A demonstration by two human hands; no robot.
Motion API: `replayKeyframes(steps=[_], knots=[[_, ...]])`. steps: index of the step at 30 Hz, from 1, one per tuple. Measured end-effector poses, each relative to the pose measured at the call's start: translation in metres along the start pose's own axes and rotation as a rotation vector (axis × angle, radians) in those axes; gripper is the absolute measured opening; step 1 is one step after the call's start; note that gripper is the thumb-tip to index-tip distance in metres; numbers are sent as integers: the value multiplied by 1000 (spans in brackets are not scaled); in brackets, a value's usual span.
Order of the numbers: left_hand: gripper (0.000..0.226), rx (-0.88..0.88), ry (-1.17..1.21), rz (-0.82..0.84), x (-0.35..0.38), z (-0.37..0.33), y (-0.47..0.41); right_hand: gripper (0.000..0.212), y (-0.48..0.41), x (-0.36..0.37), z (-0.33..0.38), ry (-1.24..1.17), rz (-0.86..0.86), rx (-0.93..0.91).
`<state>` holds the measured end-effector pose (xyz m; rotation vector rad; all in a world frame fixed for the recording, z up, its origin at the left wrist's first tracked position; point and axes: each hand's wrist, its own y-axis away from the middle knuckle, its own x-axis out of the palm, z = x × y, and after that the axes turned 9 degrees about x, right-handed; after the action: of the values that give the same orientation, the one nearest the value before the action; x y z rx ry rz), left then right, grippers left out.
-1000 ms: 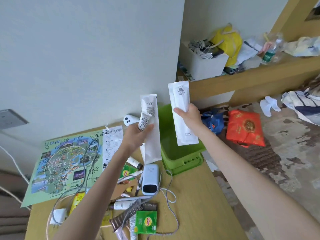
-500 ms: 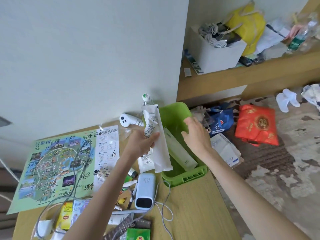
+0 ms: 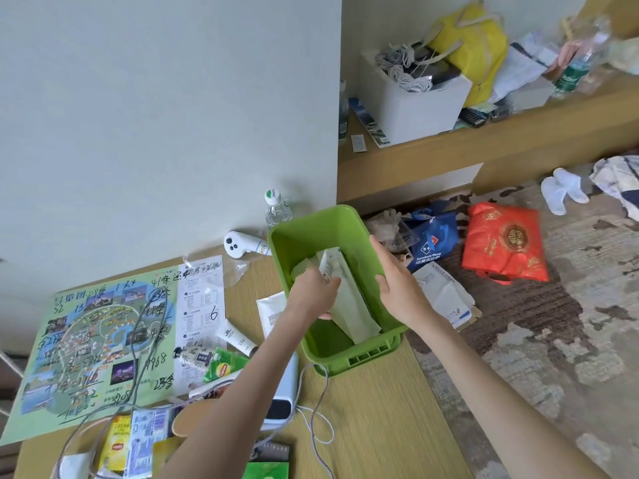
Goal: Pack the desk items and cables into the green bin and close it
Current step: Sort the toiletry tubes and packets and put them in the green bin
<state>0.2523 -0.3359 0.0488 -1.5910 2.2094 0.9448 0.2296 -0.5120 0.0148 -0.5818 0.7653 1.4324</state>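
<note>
The left hand (image 3: 311, 288) was inside the green bin (image 3: 311, 240) at the desk's right edge, fingers curled round a small white tube (image 3: 327, 267) and a long packet (image 3: 352, 305). The packet's long axis ran along the bin's length, toward its near wall. The right hand (image 3: 397, 288) rested on the right rim, fingers straight.

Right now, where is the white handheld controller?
In the head view, the white controller lies on the desk at the wall, just left of the green bin, near the water bottle.
</note>
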Motion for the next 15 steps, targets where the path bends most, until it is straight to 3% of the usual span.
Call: replayKeyframes(steps=[4, 7, 12, 15], knots=[[31, 212, -554, 153, 14, 8, -12, 80, 0, 2, -2, 6, 5, 0], [31, 206, -586, 358, 25, 16, -18, 83, -2, 3, -3, 14, 1, 6], [51, 130, -645, 622, 42, 29, -25, 86, -4, 5, -4, 38, 3, -1], [49, 162, -655, 571, 44, 31, -25, 87, -4, 6, -6, 51, 4, -2]])
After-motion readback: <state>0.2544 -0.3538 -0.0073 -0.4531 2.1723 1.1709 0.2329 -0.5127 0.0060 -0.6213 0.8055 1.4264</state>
